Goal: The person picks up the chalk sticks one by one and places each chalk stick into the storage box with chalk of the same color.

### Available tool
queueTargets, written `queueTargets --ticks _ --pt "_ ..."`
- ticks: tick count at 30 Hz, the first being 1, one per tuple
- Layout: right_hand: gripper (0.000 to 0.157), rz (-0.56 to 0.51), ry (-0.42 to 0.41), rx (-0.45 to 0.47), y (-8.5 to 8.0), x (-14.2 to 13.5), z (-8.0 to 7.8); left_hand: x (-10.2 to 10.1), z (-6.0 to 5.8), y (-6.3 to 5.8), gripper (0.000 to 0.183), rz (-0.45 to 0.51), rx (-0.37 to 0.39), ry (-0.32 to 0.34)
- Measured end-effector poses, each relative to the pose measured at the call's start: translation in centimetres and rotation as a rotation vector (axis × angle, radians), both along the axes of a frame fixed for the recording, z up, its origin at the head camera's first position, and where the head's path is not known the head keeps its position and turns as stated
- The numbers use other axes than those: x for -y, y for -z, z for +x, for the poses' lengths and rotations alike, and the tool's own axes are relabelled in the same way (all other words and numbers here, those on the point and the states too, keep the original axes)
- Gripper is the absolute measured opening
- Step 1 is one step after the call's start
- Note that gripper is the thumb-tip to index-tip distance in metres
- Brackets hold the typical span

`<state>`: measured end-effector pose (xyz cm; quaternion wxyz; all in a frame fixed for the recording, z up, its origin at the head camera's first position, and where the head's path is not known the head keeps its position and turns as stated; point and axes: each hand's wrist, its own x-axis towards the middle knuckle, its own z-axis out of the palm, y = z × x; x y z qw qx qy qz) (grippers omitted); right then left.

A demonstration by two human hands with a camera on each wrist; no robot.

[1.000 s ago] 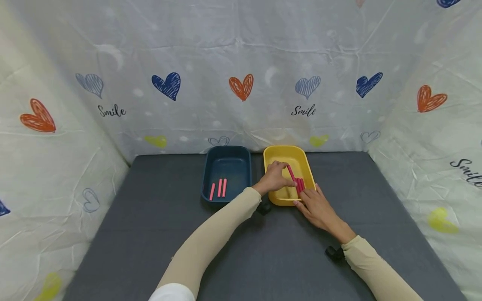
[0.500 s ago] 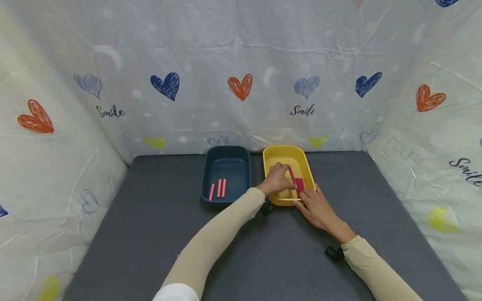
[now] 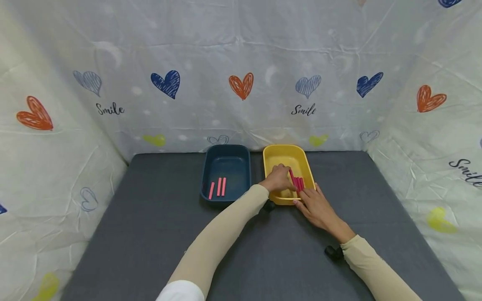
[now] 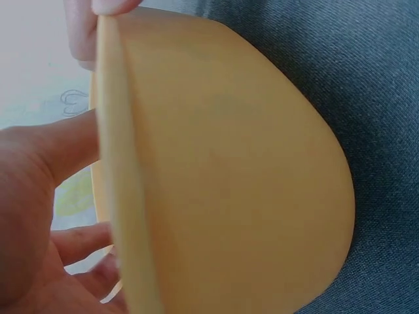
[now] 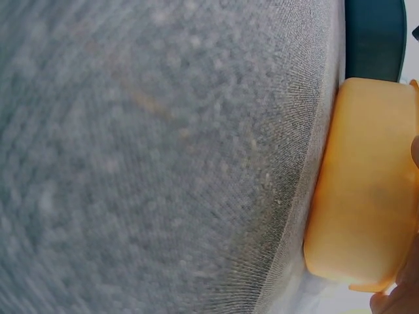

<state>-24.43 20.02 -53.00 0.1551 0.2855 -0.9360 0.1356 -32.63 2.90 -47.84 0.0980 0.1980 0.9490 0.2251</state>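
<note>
My left hand (image 3: 276, 179) reaches into the yellow tray (image 3: 285, 153) and pinches a slanted pink stick (image 3: 291, 175), chalk-like in shape, between thumb and fingers. Right beside it several pink sticks (image 3: 299, 183) lie side by side on the tray floor, their near ends covered by my right hand (image 3: 319, 209). That hand grips the tray's near right corner, thumb at the front rim and fingers over the inside. In the left wrist view the left fingers (image 4: 78, 242) pass behind the tray's wall (image 4: 236, 157), which hides the stick.
Left of the yellow tray stands a dark blue tray (image 3: 230, 164) with 3 pink sticks (image 3: 221, 187) lying in it. Both trays are near the back edge of the grey cloth-covered table (image 3: 162, 234). A printed curtain (image 3: 203, 96) hangs close behind and along both sides.
My left hand has shifted slightly right and lower, bringing the pinched stick nearer the row of sticks. The right hand stays in place on the tray.
</note>
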Motion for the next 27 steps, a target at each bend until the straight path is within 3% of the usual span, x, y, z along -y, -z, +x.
queueTargets --ticks 14,27 --pt "0.019 -0.019 0.001 0.007 0.1 0.1 0.0 -1.0 0.2 0.3 0.064 -0.111 0.034 -0.039" --pt "0.02 -0.009 0.01 0.006 0.3 0.1 0.0 -1.2 0.7 0.9 0.045 -0.198 -0.016 -0.017"
